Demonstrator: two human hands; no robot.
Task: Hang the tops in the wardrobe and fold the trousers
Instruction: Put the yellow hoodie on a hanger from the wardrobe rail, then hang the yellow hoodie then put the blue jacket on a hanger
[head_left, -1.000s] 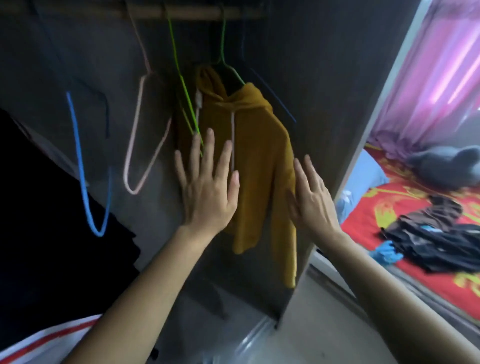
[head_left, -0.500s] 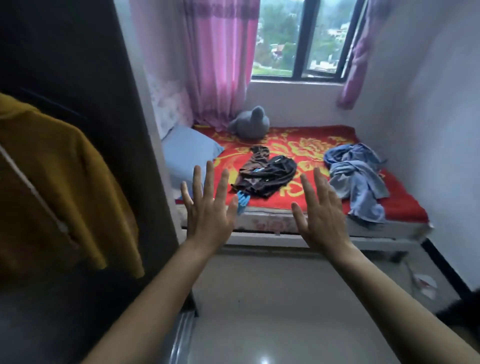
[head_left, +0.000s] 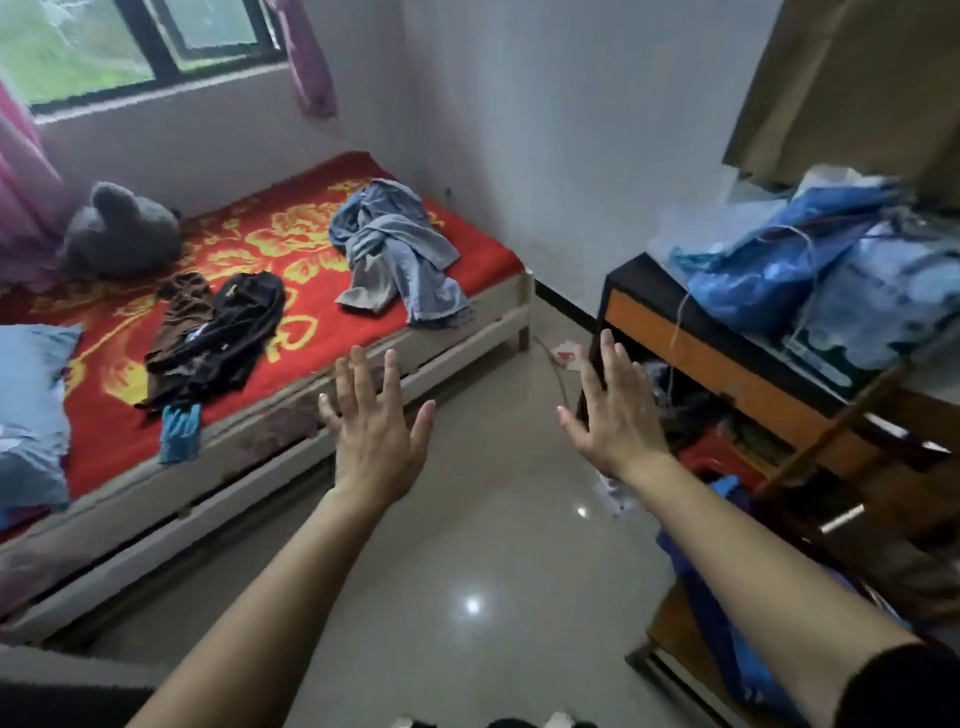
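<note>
My left hand and my right hand are held out in front of me over the floor, fingers spread, holding nothing. On the bed with its red flowered cover lies a dark heap of black and brown clothes near the middle. A crumpled blue-grey garment lies at the bed's far end. A small bright blue piece of cloth hangs over the bed's near edge. The wardrobe is out of view.
A grey plush toy and a light blue pillow lie on the bed. To the right stands a cluttered orange-fronted desk with blue plastic bags on top. Shiny tiled floor lies between bed and desk.
My view has swung right, away from the wardrobe and the hung yellow hoodie, past the bed toward the desk. Both hands stay raised and spread.
</note>
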